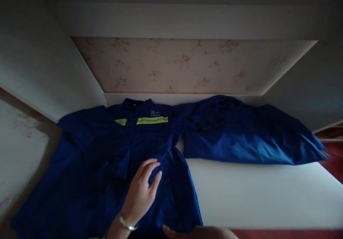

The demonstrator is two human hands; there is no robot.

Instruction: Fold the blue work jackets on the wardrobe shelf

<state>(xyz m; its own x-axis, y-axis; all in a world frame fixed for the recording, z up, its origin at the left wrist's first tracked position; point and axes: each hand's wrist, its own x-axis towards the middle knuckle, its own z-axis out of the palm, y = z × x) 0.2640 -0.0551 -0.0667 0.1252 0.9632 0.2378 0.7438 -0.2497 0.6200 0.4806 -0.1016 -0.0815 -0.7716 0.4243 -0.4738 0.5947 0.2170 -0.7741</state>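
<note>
White and flat, the surface (262,192) under me runs from the bottom of my view to a recess at the back. Nearest to me, at the very bottom edge, my right hand (198,233) shows only as a strip, with one fingertip lying at the hem of the jacket (88,167). I cannot tell whether its fingers are clenched or loose. Just beyond it my left hand (141,194), a silver bangle (127,224) on the wrist, rests back-up on the jacket's lower front. Its fingers are bent and the thumb drawn in, nipping a small fold of cloth between them. The dark blue jacket lies spread front-up on the left half of the surface, collar away from me, with a yellow-green reflective stripe (152,120) across the chest. To its right, touching its sleeve, a second blue garment (252,138) lies folded near the back. Behind both, pale floral wallpaper (182,65) lines the recess.
</note>
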